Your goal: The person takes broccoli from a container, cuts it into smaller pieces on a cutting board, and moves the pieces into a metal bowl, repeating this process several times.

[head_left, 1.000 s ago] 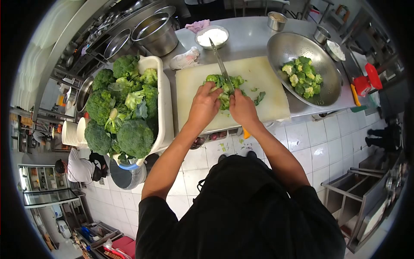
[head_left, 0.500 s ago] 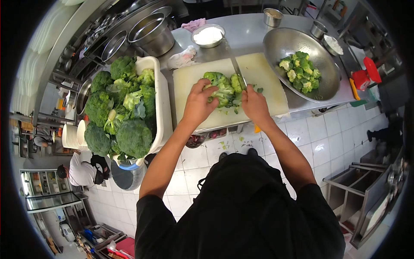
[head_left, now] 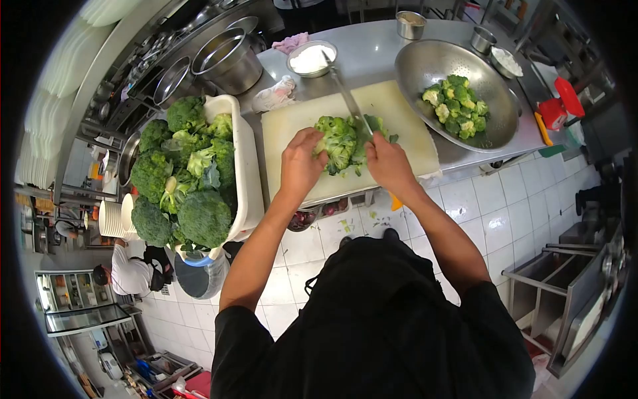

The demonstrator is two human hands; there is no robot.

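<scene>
On the white cutting board [head_left: 284,133] lies a cut broccoli head [head_left: 335,145] with its pale stems showing. My left hand [head_left: 302,166] has its fingers curled against the left side of this head, gripping it. A knife [head_left: 350,101] is held by the handle in my right hand [head_left: 391,163]. Its blade points away from me and to the left, just right of the broccoli. Some green pieces lie by the blade, partly hidden by it and my right hand. Small leafy scraps are scattered near the board's front edge.
Left of the board, a white bin [head_left: 249,179] is heaped with broccoli heads [head_left: 205,214]. A steel colander [head_left: 500,110] with cut florets [head_left: 458,106] stands to the right. Behind are a bowl of white powder [head_left: 311,60], a cloth [head_left: 275,95] and pots [head_left: 229,63]. A red scale [head_left: 559,105] sits far right.
The knife blade has swung a little to the left. My left hand has drawn back slightly toward the left side of the broccoli head, which shows more of its top.
</scene>
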